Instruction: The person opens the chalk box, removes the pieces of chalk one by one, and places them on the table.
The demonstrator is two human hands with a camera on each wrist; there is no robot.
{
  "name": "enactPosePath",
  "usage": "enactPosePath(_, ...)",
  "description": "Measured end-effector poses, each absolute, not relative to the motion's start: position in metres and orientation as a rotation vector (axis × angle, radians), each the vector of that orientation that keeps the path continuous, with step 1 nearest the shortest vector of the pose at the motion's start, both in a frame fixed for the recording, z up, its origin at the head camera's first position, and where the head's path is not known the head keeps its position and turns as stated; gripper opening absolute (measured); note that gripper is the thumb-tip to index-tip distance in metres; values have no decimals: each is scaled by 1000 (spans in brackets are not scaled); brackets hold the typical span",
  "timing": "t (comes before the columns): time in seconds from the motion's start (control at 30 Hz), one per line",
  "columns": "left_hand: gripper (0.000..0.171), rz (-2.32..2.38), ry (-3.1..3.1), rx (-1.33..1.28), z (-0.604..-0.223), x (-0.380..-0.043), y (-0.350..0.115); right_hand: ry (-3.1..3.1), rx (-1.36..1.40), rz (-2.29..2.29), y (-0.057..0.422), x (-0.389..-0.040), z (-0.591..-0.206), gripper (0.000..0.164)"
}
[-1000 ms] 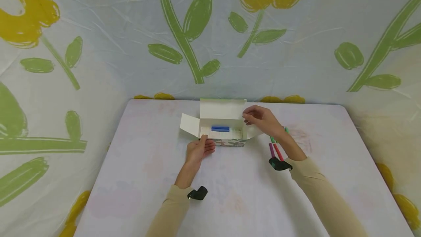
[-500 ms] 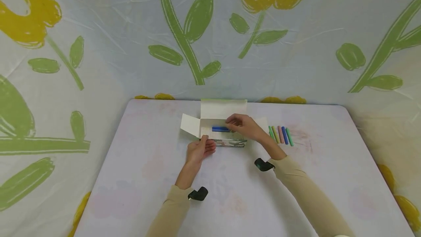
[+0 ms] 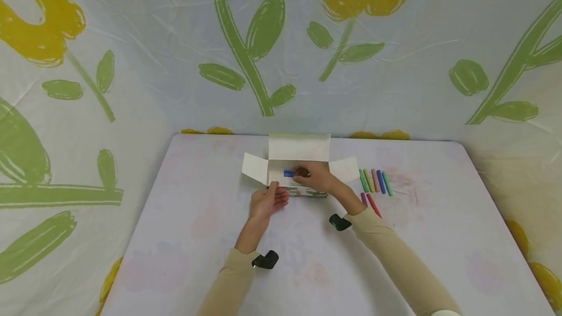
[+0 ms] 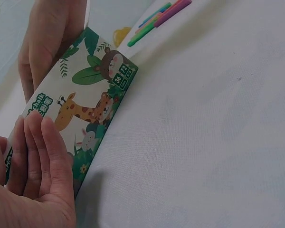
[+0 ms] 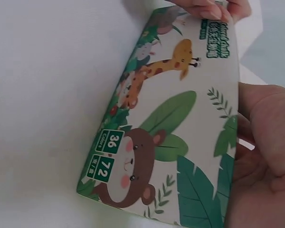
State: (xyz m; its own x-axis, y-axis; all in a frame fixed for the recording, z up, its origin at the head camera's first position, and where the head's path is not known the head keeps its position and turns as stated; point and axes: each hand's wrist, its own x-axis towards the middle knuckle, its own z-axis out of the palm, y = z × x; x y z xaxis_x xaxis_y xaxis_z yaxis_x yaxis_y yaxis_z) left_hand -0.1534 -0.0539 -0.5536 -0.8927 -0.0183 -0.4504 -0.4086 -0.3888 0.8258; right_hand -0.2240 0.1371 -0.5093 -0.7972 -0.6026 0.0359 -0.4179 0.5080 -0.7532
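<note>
An open chalk box (image 3: pixel 313 191), printed with animals, stands at the far middle of the table with its flaps folded out. My left hand (image 3: pixel 262 201) grips its front wall, thumb over the rim and fingers against the printed outside (image 4: pixel 78 111). Inside lie blue chalk sticks (image 3: pixel 288 173), their right ends covered by my right hand (image 3: pixel 318 175). That hand reaches into the box with bent fingers at the sticks. In the right wrist view, the box wall hides the fingertips of the right hand (image 5: pixel 273 128), so any hold on the chalk is unclear.
Right of the box, a row of green, yellow, pink and blue chalk sticks (image 3: pixel 376 181) lies on the table (image 3: pixel 281 277). A purple stick (image 3: pixel 364 199) and a red stick (image 3: pixel 373 205) lie nearer. A flowered cloth (image 3: pixel 175 38) hangs behind.
My right hand has moved left and down from the right flap into the box, over the blue chalk. My left hand keeps its grip on the front wall.
</note>
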Motion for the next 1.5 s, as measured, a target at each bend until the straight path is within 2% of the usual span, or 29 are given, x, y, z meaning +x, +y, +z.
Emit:
enactPosePath(0.4, 36, 2362, 1576, -540, -551, -152, -55, 2633, -932, -946, 135, -221, -508, 21)
enactPosePath(0.83, 34, 2365, 1578, -562, -552, -149, -56, 2245, -869, -732, 128, -240, -498, 22)
enactPosePath(1.5, 33, 2387, 1585, -570, -552, -145, -54, 2167, -819, -517, 112, -247, -492, 19)
